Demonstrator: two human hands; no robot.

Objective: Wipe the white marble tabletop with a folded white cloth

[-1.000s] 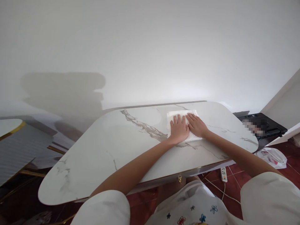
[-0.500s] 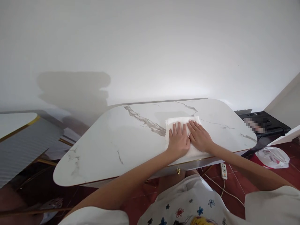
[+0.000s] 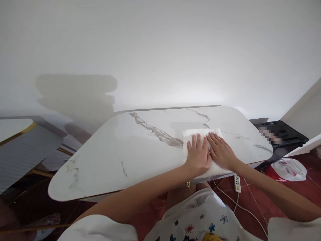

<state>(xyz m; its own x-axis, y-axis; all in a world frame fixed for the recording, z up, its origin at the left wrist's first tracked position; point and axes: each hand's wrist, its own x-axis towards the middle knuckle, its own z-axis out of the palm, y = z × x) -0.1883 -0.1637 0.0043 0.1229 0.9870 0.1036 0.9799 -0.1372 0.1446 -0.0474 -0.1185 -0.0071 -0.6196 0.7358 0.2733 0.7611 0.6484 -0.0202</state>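
A white, fluffy cloth (image 3: 188, 134) lies spread flat on a marble-patterned tabletop (image 3: 147, 157), right of its middle and reaching the front edge. My left hand (image 3: 199, 153) presses flat on the cloth with its fingers spread. Beside it, touching near the thumbs, my right hand (image 3: 222, 150) also rests flat on the cloth, its fingers stretched toward the upper left. Neither hand is closed around the cloth. Grey-brown veins run across the white surface behind and left of the hands.
A pale wall (image 3: 160, 60) stands behind the table. At the left is a gold-edged cabinet (image 3: 20, 154). A black case (image 3: 288, 132) is at the right, partly blurred out. A power strip (image 3: 237, 184) with cords and a plastic bag (image 3: 288, 169) lie on the red floor.
Both hands and the cloth under them have slid a little right and toward the table's front edge. The hands stay flat, and the view has shifted slightly.
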